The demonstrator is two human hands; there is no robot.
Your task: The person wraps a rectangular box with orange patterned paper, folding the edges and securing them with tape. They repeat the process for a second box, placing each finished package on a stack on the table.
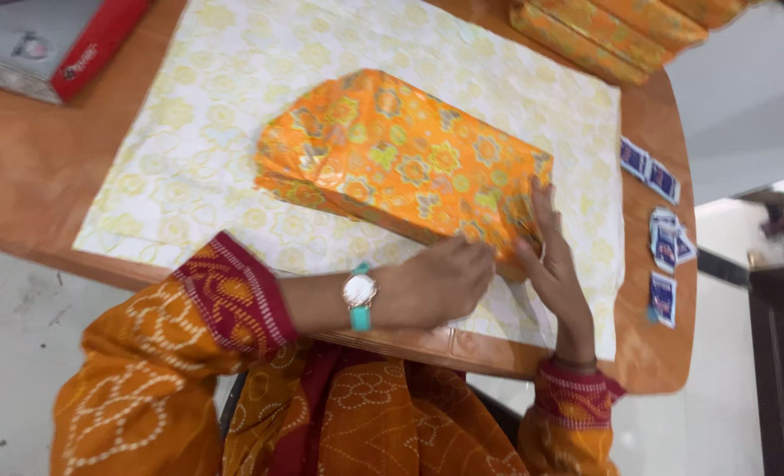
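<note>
An orange flower-patterned wrapped box (401, 163) lies on a pale sheet of wrapping paper (189, 132) spread over the wooden table (22, 176), with its near right-hand end under both hands. The left hand (440, 282), wearing a wristwatch with a teal strap (359, 297), rests knuckles-up with its fingers curled down against the box's end, where the paper is folded; whether they pinch the fold or only press it cannot be told, since the fingertips are hidden beneath the hand. The right hand (551, 260) stands beside it, fingers straight and together, laid flat against the same end of the box, holding nothing closed in its grasp. The fold itself is mostly covered by the two hands. Farther out, small blue sachets (664, 238) lie scattered near the table's right edge. More orange wrapped boxes (612, 31) are cut off at the top, and a grey and red box (48, 44) is cut off at the upper left corner.
</note>
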